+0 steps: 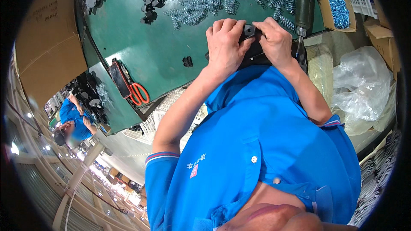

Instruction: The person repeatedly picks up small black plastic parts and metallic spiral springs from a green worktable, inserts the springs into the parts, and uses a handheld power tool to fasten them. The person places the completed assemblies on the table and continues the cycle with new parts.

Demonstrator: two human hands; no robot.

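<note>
Above the near edge of the green table, my left hand [226, 45] is closed around a black plastic part [249, 31] with a small round hole in its end face. My right hand [276, 42] pinches the other side of it, thumb and fingers close together. Much of the part is hidden by my fingers, so its full shape does not show. Beyond my hands lies a heap of metal coil springs [231, 5]. A dark power screwdriver [303, 4] hangs just right of my right hand, bit pointing down. Left of my left hand sits a small black piece [187, 61].
Small black blocks [149, 8] lie left of the springs. Orange-handled scissors [139, 95] and a phone [120, 79] rest near the table's left corner. A carton of blue screws [337, 6] and a clear plastic bag [364, 85] are on the right. Another person [76, 117] works at far left.
</note>
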